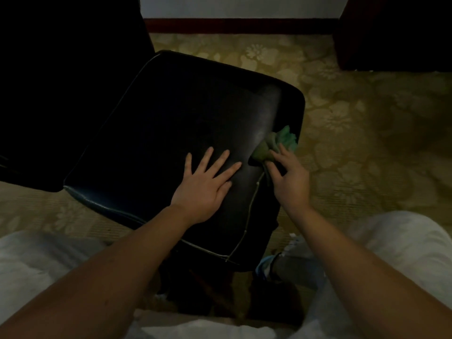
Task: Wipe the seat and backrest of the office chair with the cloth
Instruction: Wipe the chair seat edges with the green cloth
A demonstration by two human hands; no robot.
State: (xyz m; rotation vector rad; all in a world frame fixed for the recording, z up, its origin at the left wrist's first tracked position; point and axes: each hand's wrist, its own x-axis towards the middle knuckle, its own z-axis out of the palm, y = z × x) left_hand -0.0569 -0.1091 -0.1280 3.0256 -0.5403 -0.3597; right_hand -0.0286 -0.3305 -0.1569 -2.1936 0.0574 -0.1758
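The black leather chair seat with pale piping fills the middle of the view, turned at an angle. Its backrest is a dark mass at the left, barely visible. My left hand lies flat on the seat's near right part, fingers spread. My right hand presses a crumpled green cloth against the seat's right edge, fingers on top of the cloth.
Patterned tan carpet surrounds the chair. Dark furniture stands at the back right and another dark piece at the back left. A white wall with a red-brown skirting board runs along the back. My pale trouser legs frame the bottom.
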